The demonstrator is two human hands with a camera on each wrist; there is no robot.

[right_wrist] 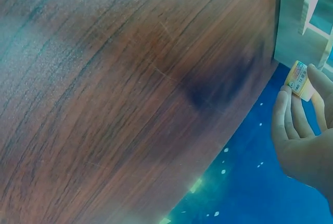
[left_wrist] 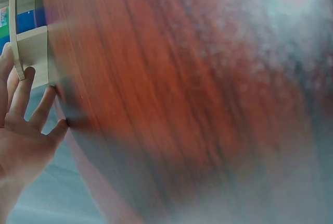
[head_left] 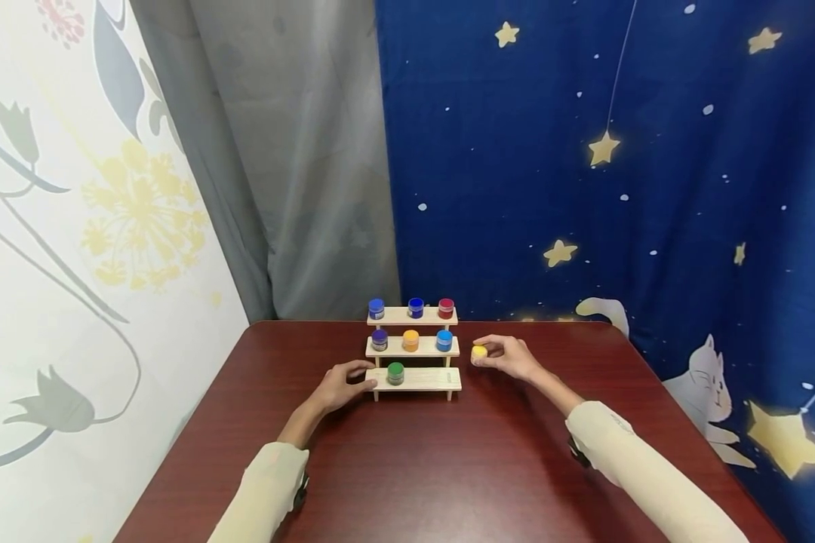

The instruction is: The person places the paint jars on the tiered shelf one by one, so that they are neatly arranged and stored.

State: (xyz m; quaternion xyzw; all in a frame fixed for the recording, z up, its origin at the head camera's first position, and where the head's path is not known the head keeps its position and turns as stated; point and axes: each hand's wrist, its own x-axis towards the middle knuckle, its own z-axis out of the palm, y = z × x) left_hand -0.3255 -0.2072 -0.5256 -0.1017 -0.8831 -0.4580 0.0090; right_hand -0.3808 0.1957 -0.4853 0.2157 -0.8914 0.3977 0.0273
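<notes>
My right hand point(head_left: 512, 357) pinches a small yellow paint jar point(head_left: 478, 355) between thumb and fingers, just right of a three-tier wooden stand point(head_left: 424, 379). In the right wrist view, the jar point(right_wrist: 298, 81) shows a printed label. My left hand point(head_left: 337, 388) grips the left end of the stand's lowest tier, thumb in front and fingers behind. In the left wrist view, its other fingers point(left_wrist: 44, 107) spread beside the stand. A green paint jar point(head_left: 395, 373) stands on the lowest tier, left of its middle.
On the middle tier stand purple point(head_left: 379, 340), orange point(head_left: 410, 341) and light blue point(head_left: 444, 341) jars. The top tier holds blue point(head_left: 376, 308), dark blue point(head_left: 416, 307) and red point(head_left: 446, 308) jars. A dark red wooden table point(head_left: 407, 467) carries the stand, with curtains point(head_left: 489, 188) behind.
</notes>
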